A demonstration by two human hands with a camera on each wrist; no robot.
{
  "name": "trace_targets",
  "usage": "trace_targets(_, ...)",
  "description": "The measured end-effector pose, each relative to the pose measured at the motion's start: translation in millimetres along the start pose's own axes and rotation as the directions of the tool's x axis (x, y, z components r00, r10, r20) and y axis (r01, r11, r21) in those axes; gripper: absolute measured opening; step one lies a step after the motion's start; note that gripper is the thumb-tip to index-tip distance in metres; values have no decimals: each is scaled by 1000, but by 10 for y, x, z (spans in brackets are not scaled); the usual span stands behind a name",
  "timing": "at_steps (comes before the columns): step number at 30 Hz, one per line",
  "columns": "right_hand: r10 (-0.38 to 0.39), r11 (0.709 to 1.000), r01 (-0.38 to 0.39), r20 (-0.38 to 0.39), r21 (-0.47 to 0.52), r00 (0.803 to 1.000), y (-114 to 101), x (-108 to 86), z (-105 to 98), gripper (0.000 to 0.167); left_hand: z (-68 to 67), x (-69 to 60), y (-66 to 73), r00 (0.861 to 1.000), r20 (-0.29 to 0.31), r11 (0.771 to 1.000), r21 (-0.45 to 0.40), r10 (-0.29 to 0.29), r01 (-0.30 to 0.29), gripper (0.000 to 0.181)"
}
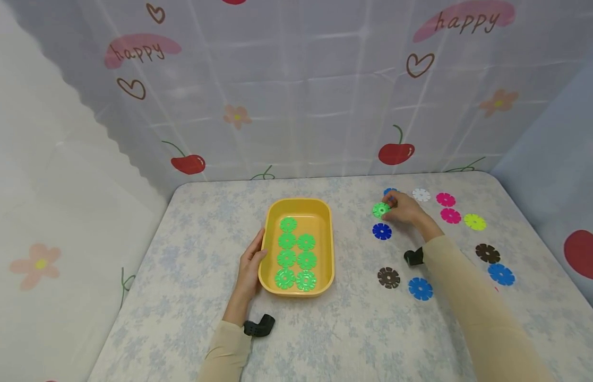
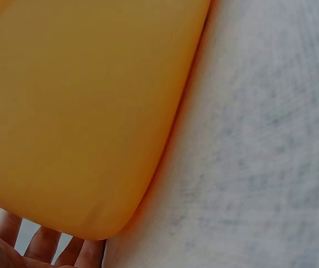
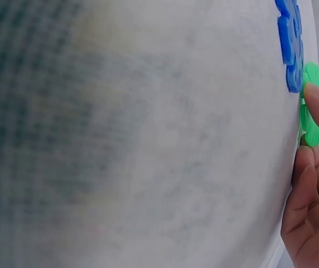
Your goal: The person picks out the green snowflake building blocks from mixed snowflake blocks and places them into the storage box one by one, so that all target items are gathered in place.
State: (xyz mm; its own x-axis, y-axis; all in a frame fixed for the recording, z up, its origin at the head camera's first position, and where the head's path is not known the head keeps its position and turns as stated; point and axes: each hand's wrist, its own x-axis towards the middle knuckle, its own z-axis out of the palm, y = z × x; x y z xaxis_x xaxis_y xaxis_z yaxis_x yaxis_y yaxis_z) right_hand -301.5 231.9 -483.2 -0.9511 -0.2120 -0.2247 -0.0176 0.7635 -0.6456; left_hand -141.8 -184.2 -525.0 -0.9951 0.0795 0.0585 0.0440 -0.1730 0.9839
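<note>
A yellow tray lies on the table with several green notched plastic discs spread flat inside. My left hand holds the tray's left side, thumb at the rim; the left wrist view has its fingers against the outer wall. Out to the right, my right hand pinches another green notched disc between thumb and fingers. In the right wrist view this green disc stands on edge, close to a blue disc. A dark blue disc lies just below the right hand in the head view.
Loose discs lie around the right arm: white, pink, yellow, brown and blue. Another blue disc is partly hidden behind the right hand. A patterned curtain hangs along the table's back edge.
</note>
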Motion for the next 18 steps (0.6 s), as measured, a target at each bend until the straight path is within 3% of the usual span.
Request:
trace_targets(9, 19, 999, -18, -33, 27, 999, -14, -12, -20, 34, 13, -8, 23, 1000, -14, 1000, 2, -14, 14, 53)
trace_targets(18, 91, 988, -85, -42, 132, 995, -12, -25, -35, 35, 15, -13, 34, 999, -26, 999, 27, -20, 21, 53)
